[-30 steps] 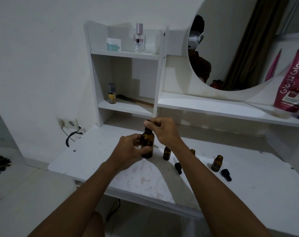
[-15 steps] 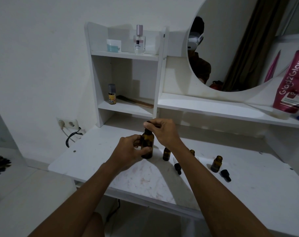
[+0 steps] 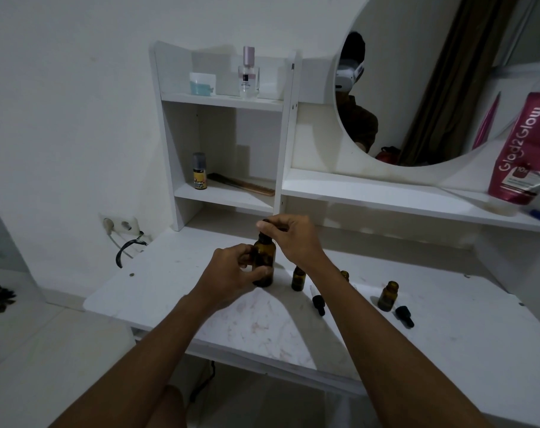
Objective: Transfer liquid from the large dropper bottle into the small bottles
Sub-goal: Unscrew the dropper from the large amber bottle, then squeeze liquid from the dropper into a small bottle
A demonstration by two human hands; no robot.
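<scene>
Centre frame: left hand [image 3: 231, 273] grips the large bottle [image 3: 264, 261], amber, upright on the white table [image 3: 170, 288]. Right hand [image 3: 293, 239] sits over it, fingertips pinching the black cap [image 3: 264, 236]. Just right stands a small bottle [image 3: 298, 278]; a second bottle [image 3: 344, 275] is half hidden behind the right forearm; a third bottle [image 3: 388, 296] stands further right. A dropper [image 3: 318, 304] and a second dropper [image 3: 404, 316] lie loose beside them. Far, upper centre: shelf [image 3: 225, 196] with comb [image 3: 244, 183].

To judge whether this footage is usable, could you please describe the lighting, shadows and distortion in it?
Head view: dim, flat light with no glare; the arms throw a soft shadow on the table; the brown bottle in the left hand reads dark, its contents unclear; the wide lens tilts the shelf unit and stretches the red pouch at the right edge.
</scene>
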